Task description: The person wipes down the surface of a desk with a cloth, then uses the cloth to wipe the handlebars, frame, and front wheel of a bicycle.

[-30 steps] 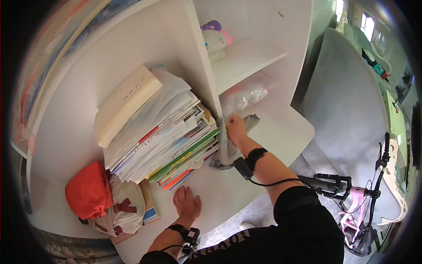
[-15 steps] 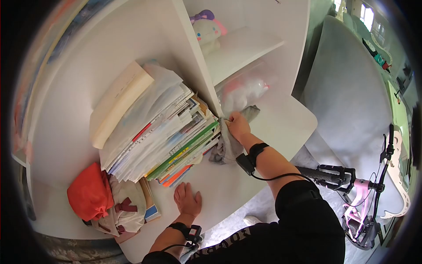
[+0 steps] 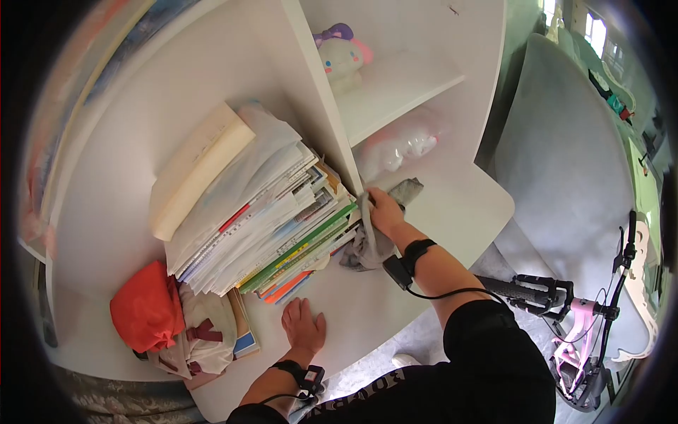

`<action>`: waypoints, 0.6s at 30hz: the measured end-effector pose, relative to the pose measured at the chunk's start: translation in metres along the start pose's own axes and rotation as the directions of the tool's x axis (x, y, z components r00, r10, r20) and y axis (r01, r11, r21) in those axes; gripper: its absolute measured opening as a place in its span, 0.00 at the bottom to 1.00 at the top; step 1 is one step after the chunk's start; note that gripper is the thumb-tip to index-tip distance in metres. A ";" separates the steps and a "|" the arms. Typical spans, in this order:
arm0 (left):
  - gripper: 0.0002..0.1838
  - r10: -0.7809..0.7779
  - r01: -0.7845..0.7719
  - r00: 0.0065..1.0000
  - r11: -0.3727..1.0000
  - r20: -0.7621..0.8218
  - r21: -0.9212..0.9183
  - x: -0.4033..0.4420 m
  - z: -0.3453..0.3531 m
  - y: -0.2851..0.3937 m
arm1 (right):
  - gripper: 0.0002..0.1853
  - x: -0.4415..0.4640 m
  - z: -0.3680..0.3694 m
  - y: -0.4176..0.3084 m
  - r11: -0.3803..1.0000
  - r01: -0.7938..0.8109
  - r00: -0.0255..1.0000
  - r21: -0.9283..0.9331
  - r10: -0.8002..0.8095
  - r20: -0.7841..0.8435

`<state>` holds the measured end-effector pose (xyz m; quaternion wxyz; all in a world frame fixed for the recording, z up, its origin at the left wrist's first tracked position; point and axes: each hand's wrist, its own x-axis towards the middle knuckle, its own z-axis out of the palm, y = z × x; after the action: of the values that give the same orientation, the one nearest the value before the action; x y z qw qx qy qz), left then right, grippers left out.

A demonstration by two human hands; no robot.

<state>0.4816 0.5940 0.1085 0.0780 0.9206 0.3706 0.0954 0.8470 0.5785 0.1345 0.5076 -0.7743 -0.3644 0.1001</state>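
My right hand (image 3: 385, 212) grips a grey cloth (image 3: 369, 249) at the lower front edge of the white upright divider (image 3: 337, 120). Part of the cloth hangs down onto the desktop, and another part sticks out behind the hand. Its fingertips are partly hidden. Resting on the white desktop (image 3: 339, 311), my left hand (image 3: 304, 326) lies flat with the fingers spread and holds nothing. Just beyond it leans a big stack of books and papers (image 3: 265, 212), close to the divider and the cloth.
A red bag (image 3: 147, 307) and a cream drawstring bag (image 3: 210, 326) lie left of the stack. On the right shelf (image 3: 395, 92) sits a white plush toy (image 3: 341, 60), with a plastic-wrapped item (image 3: 399, 145) below. A pink bicycle (image 3: 580, 321) stands on the floor at right.
The view has shifted slightly, so the shelves sit a little lower and further right. My right hand with the cloth is slightly closer to the divider's edge. My left hand stays on the desktop.
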 end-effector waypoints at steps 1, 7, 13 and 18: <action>0.33 0.001 -0.001 1.000 1.000 0.003 -0.002 0.000 0.000 0.000 | 0.16 -0.002 -0.005 0.000 0.999 -0.038 0.997 -0.038 0.040 0.060; 0.33 -0.012 0.012 1.000 1.000 0.003 0.003 -0.002 0.002 -0.001 | 0.16 0.003 -0.021 -0.020 0.976 -0.162 0.976 -0.148 0.181 0.125; 0.33 -0.002 0.002 1.000 1.000 -0.010 -0.012 -0.002 0.003 -0.003 | 0.13 -0.002 0.002 0.004 0.979 -0.064 0.995 0.192 0.078 -0.066; 0.32 0.048 -0.047 0.998 0.998 -0.033 0.029 -0.002 0.005 -0.003 | 0.13 0.008 0.012 0.019 0.955 -0.028 0.999 0.296 0.034 -0.015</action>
<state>0.4797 0.5946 0.1032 0.0562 0.9283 0.3514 0.1074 0.8552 0.5884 0.1140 0.6197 -0.6962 -0.3281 0.1535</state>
